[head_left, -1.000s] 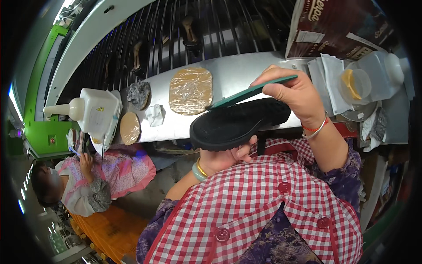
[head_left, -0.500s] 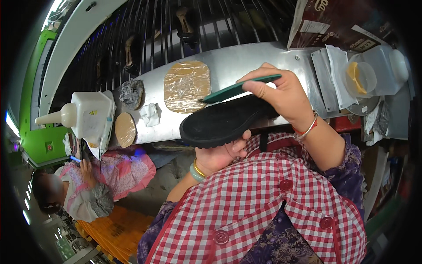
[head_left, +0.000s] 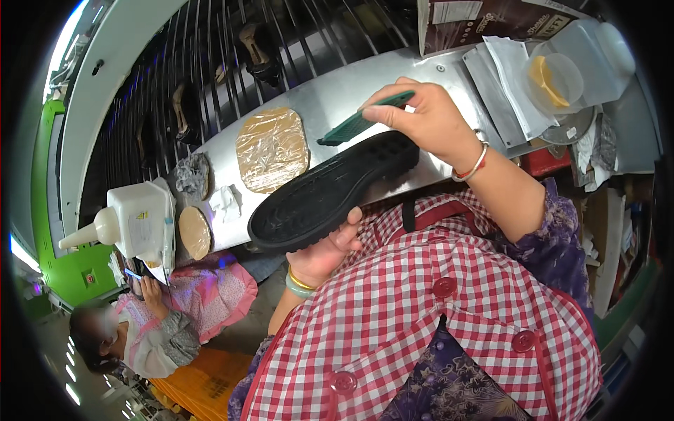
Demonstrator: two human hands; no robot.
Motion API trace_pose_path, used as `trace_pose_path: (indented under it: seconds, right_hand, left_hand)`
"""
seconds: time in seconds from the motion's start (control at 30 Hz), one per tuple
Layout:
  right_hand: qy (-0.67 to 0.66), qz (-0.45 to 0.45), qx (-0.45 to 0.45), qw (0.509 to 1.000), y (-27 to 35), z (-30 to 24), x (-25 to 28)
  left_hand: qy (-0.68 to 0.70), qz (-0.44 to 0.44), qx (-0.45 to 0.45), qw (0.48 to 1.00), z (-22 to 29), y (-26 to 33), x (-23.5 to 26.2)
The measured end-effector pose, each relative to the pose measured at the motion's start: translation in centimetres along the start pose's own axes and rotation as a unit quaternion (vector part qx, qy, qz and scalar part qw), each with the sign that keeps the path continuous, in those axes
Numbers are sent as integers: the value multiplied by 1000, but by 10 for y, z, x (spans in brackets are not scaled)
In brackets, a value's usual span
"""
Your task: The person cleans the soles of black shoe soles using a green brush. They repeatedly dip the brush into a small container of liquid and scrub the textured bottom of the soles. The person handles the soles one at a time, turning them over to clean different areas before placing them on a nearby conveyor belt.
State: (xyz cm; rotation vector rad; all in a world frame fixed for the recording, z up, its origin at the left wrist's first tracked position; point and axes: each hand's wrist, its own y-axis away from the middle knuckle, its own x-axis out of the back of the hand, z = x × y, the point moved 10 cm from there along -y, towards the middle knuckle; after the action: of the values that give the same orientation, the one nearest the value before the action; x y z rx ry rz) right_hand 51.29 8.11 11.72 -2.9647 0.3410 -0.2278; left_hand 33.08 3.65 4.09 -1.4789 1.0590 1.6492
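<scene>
My left hand (head_left: pixel 324 254) supports a black shoe sole (head_left: pixel 309 203) from below, with its fingers curled up against the near edge. The sole lies at a slant, its inner side facing up and showing raised patterns and hollows at the right end. Above it, my right hand (head_left: pixel 430 123) pinches a thin green textured pad (head_left: pixel 358 128) between thumb and fingers. The pad is tilted and its lower left end hangs just over the sole's far edge. Behind them, a plastic-wrapped tan pad (head_left: pixel 272 149) rests on the metal table (head_left: pixel 337 98).
At the left stand a white squeeze bottle (head_left: pixel 137 221), a crumpled grey wad (head_left: pixel 192 175), a white tissue (head_left: pixel 225 203) and a round tan pad (head_left: pixel 194 233). Dark bars (head_left: pixel 217 77) run behind the table. A clear container (head_left: pixel 590 63) stands right. Another person (head_left: pixel 151 330) works lower left.
The view has shifted, and the sole now sits lower left, its patterned inside showing more. My right hand has lifted the green pad a little farther from the sole.
</scene>
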Motion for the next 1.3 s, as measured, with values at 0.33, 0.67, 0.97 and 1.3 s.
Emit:
trace_pose_path:
  seconds: [0.33,0.67,0.97,1.3]
  right_hand:
    - [37,35,-50,997,7,19,32]
    - [62,29,-4,998,18,22,45]
    - [164,92,-5,982,18,40,64]
    - [208,235,39,948,20,14,97]
  left_hand:
    - [-20,0,-1,1000,6,3,-7]
    - [-63,-60,52,995,-2,-2,-27]
    - [-73,-37,48,996,-10,-8,-32]
    - [-165,21,50,985,-27,-30,-33]
